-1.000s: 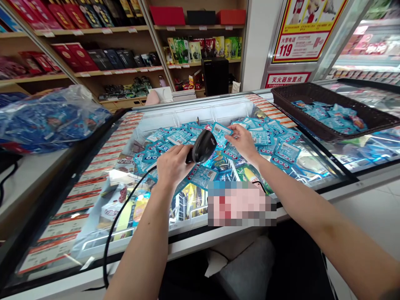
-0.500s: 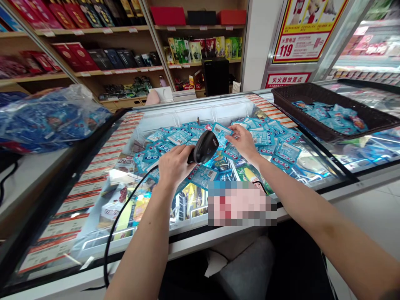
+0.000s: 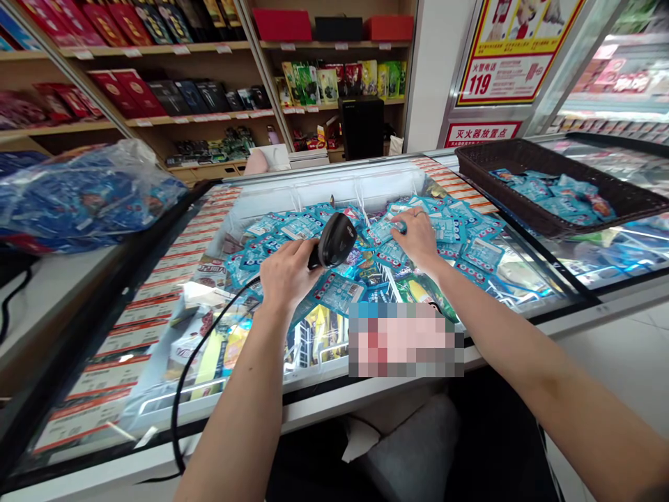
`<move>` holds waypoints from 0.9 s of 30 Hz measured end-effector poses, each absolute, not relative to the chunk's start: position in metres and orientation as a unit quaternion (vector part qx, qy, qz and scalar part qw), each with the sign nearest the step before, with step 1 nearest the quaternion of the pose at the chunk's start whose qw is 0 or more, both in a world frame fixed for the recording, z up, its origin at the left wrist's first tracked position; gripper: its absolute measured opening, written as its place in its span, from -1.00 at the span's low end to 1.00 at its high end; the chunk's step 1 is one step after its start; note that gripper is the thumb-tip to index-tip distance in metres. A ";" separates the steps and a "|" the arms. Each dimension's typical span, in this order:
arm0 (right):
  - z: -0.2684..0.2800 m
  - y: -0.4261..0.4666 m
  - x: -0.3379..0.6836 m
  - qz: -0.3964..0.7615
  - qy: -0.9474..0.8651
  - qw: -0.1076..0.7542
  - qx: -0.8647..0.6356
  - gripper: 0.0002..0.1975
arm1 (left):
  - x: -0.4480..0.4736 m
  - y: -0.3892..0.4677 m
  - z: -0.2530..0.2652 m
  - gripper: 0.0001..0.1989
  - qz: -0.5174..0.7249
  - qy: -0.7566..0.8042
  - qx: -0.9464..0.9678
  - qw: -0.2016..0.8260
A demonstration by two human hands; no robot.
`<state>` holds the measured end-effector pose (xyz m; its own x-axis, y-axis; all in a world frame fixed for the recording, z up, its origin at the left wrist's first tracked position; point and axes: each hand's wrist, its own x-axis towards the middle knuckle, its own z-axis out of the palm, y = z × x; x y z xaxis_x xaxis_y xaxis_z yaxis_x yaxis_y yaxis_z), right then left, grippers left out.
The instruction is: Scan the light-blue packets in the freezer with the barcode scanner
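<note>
My left hand (image 3: 289, 273) is wrapped round the handle of a black barcode scanner (image 3: 337, 240), whose head points away from me, over the pile of packets. A cable (image 3: 184, 390) runs from it down to the near edge. My right hand (image 3: 418, 238) pinches the edge of a small blue packet (image 3: 382, 229), held low over the right part of the pile. Many similar blue packets (image 3: 478, 255) lie spread and overlapping on the glass top of a chest freezer (image 3: 172, 348). Part of the pile is hidden behind my hands and the scanner.
A brown woven basket (image 3: 527, 157) with several blue packets stands at the right. At the left lies a clear plastic bag (image 3: 88, 195) of blue packages. A blurred patch (image 3: 405, 340) covers something at the front edge. Stocked shelves (image 3: 203, 45) line the back.
My right hand has moved a little to the right, with the blue packet now lower over the pile. The scanner has shifted slightly left in my left hand.
</note>
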<state>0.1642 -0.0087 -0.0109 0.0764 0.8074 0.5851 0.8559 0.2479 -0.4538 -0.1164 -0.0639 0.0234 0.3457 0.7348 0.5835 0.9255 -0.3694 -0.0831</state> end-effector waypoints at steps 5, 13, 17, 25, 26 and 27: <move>-0.007 -0.016 0.159 -0.044 -0.743 0.375 -0.553 -0.76 | -0.116 -0.064 0.023 -0.64 -0.232 -0.532 -0.790 0.199; -0.008 -0.019 0.153 -0.037 -0.826 0.274 -0.490 -0.73 | -0.116 -0.064 0.023 -0.66 -0.239 -0.541 -0.783 0.193; -0.011 -0.015 0.157 -0.055 -0.808 0.280 -0.516 -0.69 | -0.116 -0.064 0.024 -0.67 -0.235 -0.548 -0.777 0.202; -0.004 -0.022 0.152 -0.012 -0.827 0.304 -0.472 -0.67 | -0.118 -0.064 0.025 -0.69 -0.240 -0.566 -0.756 0.224; -0.002 -0.024 0.150 0.006 -0.841 0.301 -0.449 -0.68 | -0.118 -0.064 0.025 -0.70 -0.241 -0.567 -0.754 0.226; 0.000 -0.025 0.148 0.026 -0.857 0.294 -0.421 -0.68 | -0.118 -0.064 0.025 -0.70 -0.243 -0.569 -0.753 0.226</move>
<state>0.1481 -0.0255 0.0002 -0.4716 0.7380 0.4827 0.7073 0.6435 -0.2928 -0.1183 -0.0636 0.0249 0.2351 0.7458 0.6233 0.9659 -0.2509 -0.0641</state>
